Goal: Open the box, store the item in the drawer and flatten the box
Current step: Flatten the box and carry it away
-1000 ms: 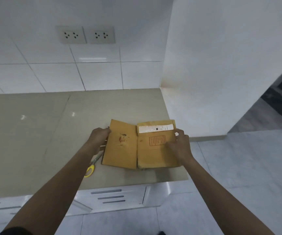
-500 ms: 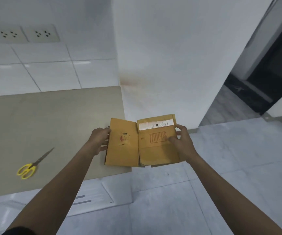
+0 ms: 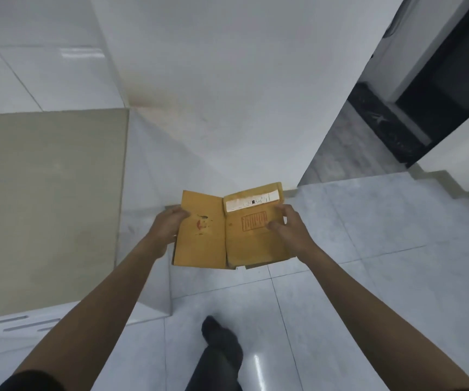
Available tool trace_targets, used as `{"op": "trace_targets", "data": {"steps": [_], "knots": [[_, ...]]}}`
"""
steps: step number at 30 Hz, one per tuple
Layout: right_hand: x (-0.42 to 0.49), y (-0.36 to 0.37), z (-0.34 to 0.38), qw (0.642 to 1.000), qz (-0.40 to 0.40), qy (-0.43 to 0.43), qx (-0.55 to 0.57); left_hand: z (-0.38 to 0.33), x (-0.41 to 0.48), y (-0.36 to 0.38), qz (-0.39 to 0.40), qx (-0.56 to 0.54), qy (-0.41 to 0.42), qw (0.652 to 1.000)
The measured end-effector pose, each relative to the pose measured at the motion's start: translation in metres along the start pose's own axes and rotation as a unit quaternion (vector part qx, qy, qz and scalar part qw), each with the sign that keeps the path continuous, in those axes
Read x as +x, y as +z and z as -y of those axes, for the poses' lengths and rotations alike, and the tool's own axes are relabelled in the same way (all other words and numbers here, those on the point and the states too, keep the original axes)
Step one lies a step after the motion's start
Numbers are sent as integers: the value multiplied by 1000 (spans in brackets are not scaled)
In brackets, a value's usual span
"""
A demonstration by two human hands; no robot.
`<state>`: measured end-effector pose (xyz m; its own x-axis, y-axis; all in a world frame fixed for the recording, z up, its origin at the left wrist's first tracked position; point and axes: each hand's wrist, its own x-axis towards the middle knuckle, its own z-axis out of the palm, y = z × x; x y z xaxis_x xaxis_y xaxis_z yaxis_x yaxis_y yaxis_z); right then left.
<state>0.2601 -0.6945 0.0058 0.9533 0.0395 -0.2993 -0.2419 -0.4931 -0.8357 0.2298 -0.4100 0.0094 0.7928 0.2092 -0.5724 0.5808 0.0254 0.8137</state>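
Head view: flattened box (image 3: 229, 232) between hands; left hand (image 3: 168, 225), right hand (image 3: 288, 228) grip opposite edges.

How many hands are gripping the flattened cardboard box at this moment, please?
2. The left hand grips the left edge of the flattened box; the right hand grips the right edge, thumb on the printed panel.

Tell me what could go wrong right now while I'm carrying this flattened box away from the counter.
The flattened box is gripped only at its side edges, by the left hand and the right hand. It bends along the centre fold, so it could fold shut or slip out. Loose flaps poke out along its lower edge and might catch on something. Your foot is mid-step on the glossy tiled floor, so a slip is possible with both hands occupied.
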Motion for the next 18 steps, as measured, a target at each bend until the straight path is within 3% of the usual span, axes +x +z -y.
{"op": "trace_targets", "data": {"steps": [9,18], "knots": [[134,0,-56,994,69,78,-23,15,125,62,-3,5,-97,995],[278,45,-136,982,126,141,-8,58,277,88,5,93,-106,990]]}}
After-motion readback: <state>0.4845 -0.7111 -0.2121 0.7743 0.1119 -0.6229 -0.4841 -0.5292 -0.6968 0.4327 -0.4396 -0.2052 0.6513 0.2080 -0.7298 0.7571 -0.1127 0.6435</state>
